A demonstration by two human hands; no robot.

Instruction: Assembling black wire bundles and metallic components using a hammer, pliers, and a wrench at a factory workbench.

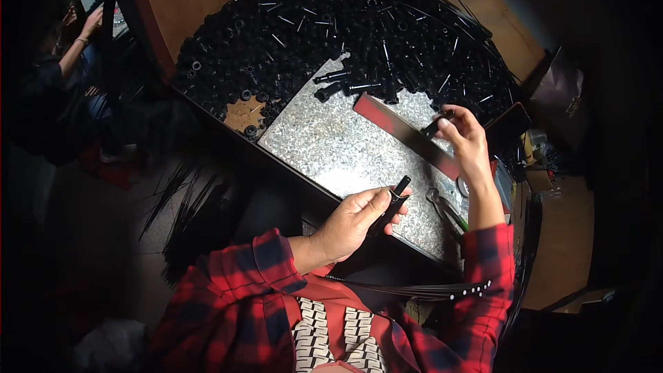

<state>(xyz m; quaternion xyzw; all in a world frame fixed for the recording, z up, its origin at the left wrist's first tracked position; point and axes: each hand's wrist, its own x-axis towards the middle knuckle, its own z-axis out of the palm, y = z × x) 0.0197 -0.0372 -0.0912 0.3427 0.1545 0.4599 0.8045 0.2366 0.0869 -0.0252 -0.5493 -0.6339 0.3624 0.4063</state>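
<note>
My left hand is closed around a black tubular part, whose narrower end sticks up past the thumb above the near edge of the speckled board. Farther right, my right hand pinches a short black cylindrical part between thumb and fingers. That part is over the red-and-dark bar lying slantwise across the board; whether they touch, I cannot tell. Several black tubular parts lie loose at the board's far side. Pliers with a green handle rest between my forearms.
A large heap of black parts fills the far side of the table. Thin black rods with white tips cross my lap. More dark rods are at the left. Another person's arm shows at the far left.
</note>
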